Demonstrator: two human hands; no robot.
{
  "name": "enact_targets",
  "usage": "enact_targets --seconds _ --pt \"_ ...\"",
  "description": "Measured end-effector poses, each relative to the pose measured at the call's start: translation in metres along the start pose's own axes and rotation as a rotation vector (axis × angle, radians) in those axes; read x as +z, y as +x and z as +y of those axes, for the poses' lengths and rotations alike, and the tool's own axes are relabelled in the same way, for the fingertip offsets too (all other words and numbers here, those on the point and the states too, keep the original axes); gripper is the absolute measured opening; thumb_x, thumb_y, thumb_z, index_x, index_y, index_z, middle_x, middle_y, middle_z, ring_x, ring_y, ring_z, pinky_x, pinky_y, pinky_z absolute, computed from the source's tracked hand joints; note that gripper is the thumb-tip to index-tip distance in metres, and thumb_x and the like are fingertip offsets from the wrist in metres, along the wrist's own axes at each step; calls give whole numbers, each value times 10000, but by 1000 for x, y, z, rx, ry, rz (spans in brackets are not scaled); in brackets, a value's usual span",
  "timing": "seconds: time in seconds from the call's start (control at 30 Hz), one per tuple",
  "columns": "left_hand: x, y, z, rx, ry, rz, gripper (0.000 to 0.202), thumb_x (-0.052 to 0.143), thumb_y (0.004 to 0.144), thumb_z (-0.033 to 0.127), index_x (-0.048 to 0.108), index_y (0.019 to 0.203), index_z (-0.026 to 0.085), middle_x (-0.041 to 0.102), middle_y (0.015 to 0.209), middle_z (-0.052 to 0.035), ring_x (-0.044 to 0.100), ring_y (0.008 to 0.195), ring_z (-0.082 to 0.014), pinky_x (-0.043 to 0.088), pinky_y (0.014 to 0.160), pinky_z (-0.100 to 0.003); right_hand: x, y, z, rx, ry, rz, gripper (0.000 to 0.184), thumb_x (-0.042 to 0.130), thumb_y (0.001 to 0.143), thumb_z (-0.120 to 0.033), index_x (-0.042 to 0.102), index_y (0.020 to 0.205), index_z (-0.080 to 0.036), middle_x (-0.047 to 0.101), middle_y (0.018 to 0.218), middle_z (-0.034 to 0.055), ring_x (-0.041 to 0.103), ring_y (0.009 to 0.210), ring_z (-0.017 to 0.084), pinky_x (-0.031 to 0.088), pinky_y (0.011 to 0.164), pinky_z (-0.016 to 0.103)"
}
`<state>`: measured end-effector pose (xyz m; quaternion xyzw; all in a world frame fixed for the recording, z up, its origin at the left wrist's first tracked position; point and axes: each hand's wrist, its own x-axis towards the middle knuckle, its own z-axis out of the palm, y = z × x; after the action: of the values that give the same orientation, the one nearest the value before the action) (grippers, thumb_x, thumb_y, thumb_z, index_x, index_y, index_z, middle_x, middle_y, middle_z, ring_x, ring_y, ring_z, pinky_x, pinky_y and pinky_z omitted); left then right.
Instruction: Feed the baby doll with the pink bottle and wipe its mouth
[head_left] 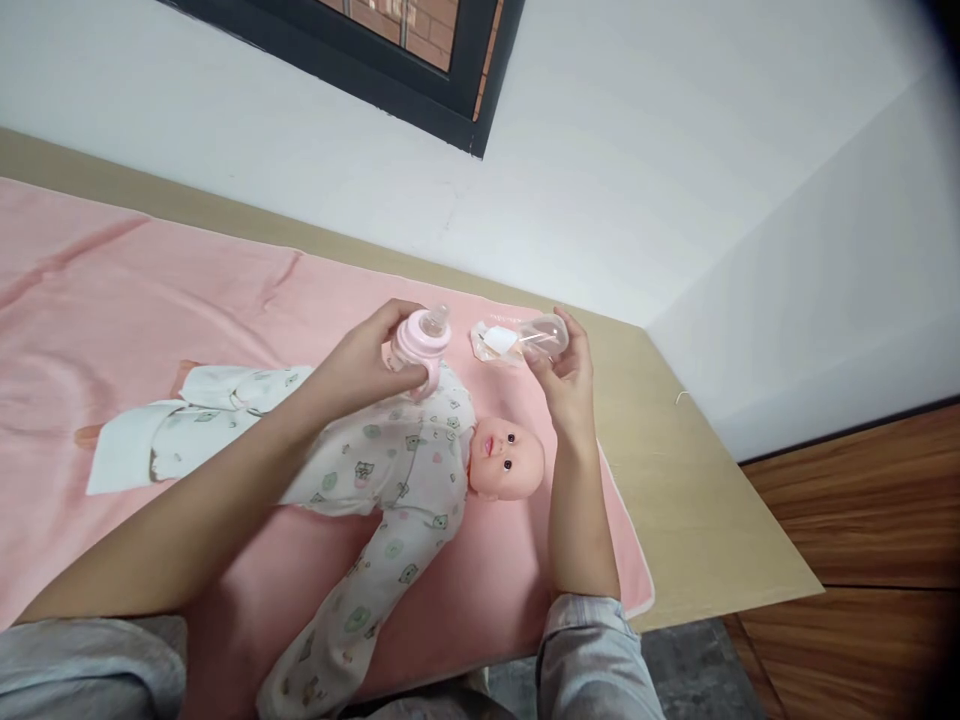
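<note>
My left hand [379,355] is wrapped round a pink baby bottle [420,345], its clear teat tipped up and to the right. In my right hand [564,375] is a clear dome-shaped bottle cap [546,337], gripped between thumb and fingers. A small clear packet with a white label [499,340] lies on the pink blanket just left of the cap. Below both hands a baby doll [517,460] lies on its back, head to the right, dressed in a white printed outfit [360,465]. My left forearm crosses over the doll's body and hides part of it.
The pink blanket [75,320] covers much of a light wooden table [697,510], whose right corner juts out. Behind it stands a white wall [600,180] with a dark-framed window [450,95]. Brown wood panelling [885,500] is at the right.
</note>
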<state>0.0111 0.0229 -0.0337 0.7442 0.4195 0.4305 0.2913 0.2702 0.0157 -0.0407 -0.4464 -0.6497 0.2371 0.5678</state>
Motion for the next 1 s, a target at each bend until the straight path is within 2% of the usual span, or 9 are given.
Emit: enact_targets --seconds 0.1,0.2,0.4,0.57,0.77,0.87,1.0 --pt "12 -10 15 50 94 -37 522 604 664 237 511 1177 255 588 1214 -25 567 1122 -265 478 927 -356 15 -19 -34 -45 42 -67 734 624 824 -509 268 1448 -357 421 1459 67 489 1305 225 461 1077 442" --pt "21 -18 24 79 158 -61 496 604 664 237 514 1151 259 600 1173 -34 588 1070 -269 500 864 -367 25 -31 -49 -71 43 -138 762 626 829 -518 245 1471 -366 404 1480 59 447 1349 241 429 1116 471" --pt "27 -23 24 73 174 -61 505 626 700 282 476 1182 286 605 1190 -38 622 1014 -277 519 801 -388 32 -37 -54 -152 -57 -278 718 675 817 -445 328 1444 -403 425 1482 17 394 1394 250 388 1146 500" --pt "26 -24 28 75 114 -59 593 651 707 339 426 1253 282 602 1224 -43 633 1010 -274 520 781 -361 37 -39 -53 -150 -77 -348 799 697 806 -408 263 1476 -407 387 1508 24 380 1403 247 404 1133 498" --pt "28 -25 30 73 180 -29 750 673 694 335 359 1371 258 617 1129 -59 645 950 -272 513 772 -352 45 -42 -49 -91 -50 -307 928 716 780 -433 134 1502 -424 281 1562 34 342 1430 243 463 1083 476" --pt "29 -25 30 80 242 -17 761 682 712 384 358 1392 277 610 1155 -68 620 1036 -306 482 899 -410 47 -43 -48 -64 -54 -259 958 723 771 -424 111 1508 -410 235 1582 44 349 1423 245 517 1027 434" --pt "29 -26 29 123 277 -37 779 680 753 462 328 1425 287 569 1295 -81 540 1204 -335 411 1019 -454 46 -40 -48 -70 -52 -220 991 722 770 -409 70 1516 -405 255 1571 57 388 1392 244 547 981 405"
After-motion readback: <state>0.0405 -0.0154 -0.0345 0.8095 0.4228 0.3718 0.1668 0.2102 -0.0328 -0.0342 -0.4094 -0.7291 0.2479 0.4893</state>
